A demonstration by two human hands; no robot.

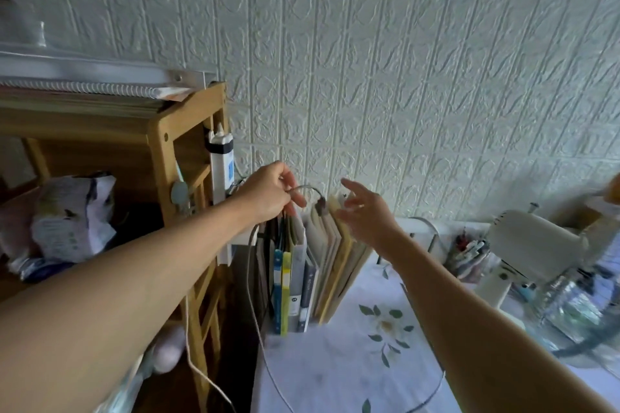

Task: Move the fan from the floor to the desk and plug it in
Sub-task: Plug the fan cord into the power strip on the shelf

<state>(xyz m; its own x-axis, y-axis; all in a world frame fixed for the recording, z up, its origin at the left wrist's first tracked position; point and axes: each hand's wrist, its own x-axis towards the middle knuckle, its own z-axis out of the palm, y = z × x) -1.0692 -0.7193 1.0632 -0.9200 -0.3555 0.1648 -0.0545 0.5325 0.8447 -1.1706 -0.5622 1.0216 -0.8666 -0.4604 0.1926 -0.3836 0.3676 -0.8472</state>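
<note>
Fan is already on the desk, far right, beside the pen pot. Only plugging in is left.

Your left hand has its grip pinched on the cable just behind the plug. Your right hand has fingers spread, holding nothing, close to the plug end.

Risks, my read:
- The cable runs down off the desk front and loops back across it. Pull hard toward the power strip and it can drag across the books or tug the fan, which sits close to the desk's right edge
- The books lean loosely; a knock from either wrist could tip them
- A second white cord hangs by the shelf; easy to snag
- Socket faces on the strip aren't visible from here, so you'd be aiming blind; plug orientation is blurred too

Room: tight gap between the shelf post and the books, wall right behind. Open space is only above the books and over the bare desk centre. Approach the strip from above and to the right, and feed slack first
</note>
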